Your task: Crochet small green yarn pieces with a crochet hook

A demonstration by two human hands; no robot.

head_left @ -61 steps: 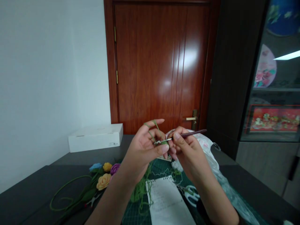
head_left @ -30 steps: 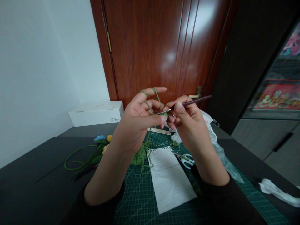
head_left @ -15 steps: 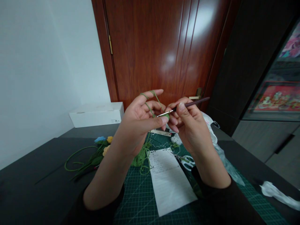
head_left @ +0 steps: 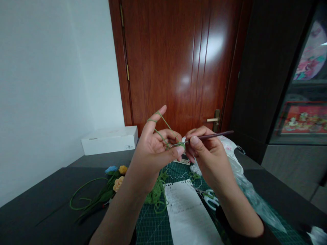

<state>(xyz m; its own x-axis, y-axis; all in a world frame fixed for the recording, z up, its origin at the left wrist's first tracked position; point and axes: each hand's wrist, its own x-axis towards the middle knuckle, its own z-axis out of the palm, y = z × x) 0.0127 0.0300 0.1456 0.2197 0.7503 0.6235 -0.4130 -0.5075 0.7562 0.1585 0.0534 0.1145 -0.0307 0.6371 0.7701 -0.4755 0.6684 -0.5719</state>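
Note:
My left hand (head_left: 159, 146) pinches a small green crochet piece (head_left: 182, 145) between thumb and fingers. Green yarn (head_left: 167, 125) loops around its raised index finger and runs taut down to the piece. In my right hand (head_left: 204, 144) is a crochet hook (head_left: 214, 135) with a dark handle, held like a pen. The hook's metal tip meets the green piece at my left thumb; the exact stitch is too small to make out. Below the left wrist lies a loose heap of green yarn (head_left: 155, 194).
A handwritten sheet (head_left: 190, 211) lies on a green cutting mat (head_left: 150, 224), with scissors (head_left: 211, 200) beside it. Crocheted flowers (head_left: 118, 183) are at left, a white box (head_left: 109, 140) behind them. A plastic bag (head_left: 251, 190) spreads at right. A wooden door (head_left: 168, 68) stands behind.
The view has tilted up, so hands and table sit lower. My left index finger has lifted more upright, stretching the yarn. The hook lies more level.

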